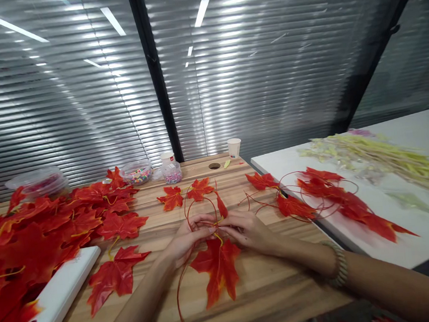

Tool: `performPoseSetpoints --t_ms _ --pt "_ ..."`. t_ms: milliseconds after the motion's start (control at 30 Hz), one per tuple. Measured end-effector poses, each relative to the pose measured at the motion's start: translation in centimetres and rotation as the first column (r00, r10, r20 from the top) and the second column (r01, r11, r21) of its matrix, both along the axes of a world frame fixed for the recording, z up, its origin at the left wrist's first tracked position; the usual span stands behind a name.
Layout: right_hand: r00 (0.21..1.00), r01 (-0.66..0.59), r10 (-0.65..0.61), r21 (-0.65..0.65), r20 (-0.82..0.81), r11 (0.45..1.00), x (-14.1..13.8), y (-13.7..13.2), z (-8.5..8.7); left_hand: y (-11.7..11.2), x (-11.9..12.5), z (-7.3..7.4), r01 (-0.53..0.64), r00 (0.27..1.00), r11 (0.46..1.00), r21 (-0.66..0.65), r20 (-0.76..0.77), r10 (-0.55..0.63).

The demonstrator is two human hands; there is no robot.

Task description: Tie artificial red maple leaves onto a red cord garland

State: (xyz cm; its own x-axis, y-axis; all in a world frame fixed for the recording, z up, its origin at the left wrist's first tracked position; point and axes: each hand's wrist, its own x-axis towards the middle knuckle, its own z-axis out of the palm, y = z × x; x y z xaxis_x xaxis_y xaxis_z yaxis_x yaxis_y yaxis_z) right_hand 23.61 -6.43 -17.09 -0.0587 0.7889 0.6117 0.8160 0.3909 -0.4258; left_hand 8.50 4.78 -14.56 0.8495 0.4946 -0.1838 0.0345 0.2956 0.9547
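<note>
Over the wooden table, my left hand pinches a thin red cord, which loops up above the fingers and trails down toward the table's front edge. My right hand meets it fingertip to fingertip, its fingers closed on the same cord. Just below the fingertips hangs a red artificial maple leaf by its yellow stem. Exactly which strand each fingertip grips is partly hidden. A smaller folded red leaf rises behind the fingers, and more red leaves lie beyond.
A large pile of red leaves covers the left side, partly over a white box-like device. Bead containers and paper cups stand at the back. Corded leaves reach onto the white table at right, near yellow stems.
</note>
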Motion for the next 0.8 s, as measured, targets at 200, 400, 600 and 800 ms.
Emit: performPoseSetpoints --t_ms 200,400,600,800 --pt "1.000 0.004 -0.004 -0.001 0.015 1.000 0.19 0.03 -0.14 0.06 0.01 -0.06 0.019 1.000 1.000 0.004 0.008 -0.019" --pt "1.000 -0.002 0.002 -0.020 0.015 1.000 0.19 0.08 -0.17 -0.02 0.05 0.00 0.017 1.000 1.000 -0.003 0.017 -0.016" --pt "1.000 -0.006 0.006 -0.039 0.007 0.999 0.16 0.02 -0.10 0.17 0.08 -0.31 0.038 0.999 0.999 0.011 0.019 -0.039" --pt "0.999 -0.016 0.017 -0.045 0.028 0.999 0.26 0.07 -0.14 0.20 0.08 -0.31 0.039 0.999 0.999 0.020 0.011 -0.039"
